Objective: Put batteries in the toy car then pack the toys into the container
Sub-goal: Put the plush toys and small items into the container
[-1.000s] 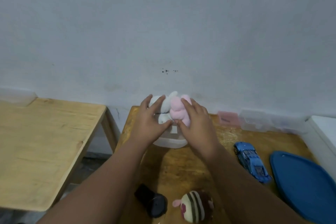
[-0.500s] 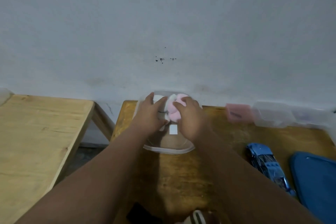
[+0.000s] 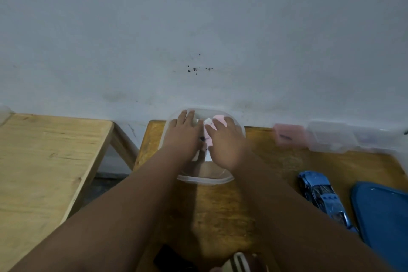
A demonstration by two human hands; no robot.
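Now both hands, left hand (image 3: 184, 139) and right hand (image 3: 225, 143), press flat-gripped on plush toys (image 3: 208, 132) inside the clear container (image 3: 205, 180) on the wooden table (image 3: 276, 165) against the pale wall (image 3: 198, 28).

left hand (image 3: 184, 137): palm down, fingers spread | right hand (image 3: 225, 142): palm down, fingers curled | forearms extended

Home room, wooden tables (image 3: 50, 161), plain wall (image 3: 198, 28)
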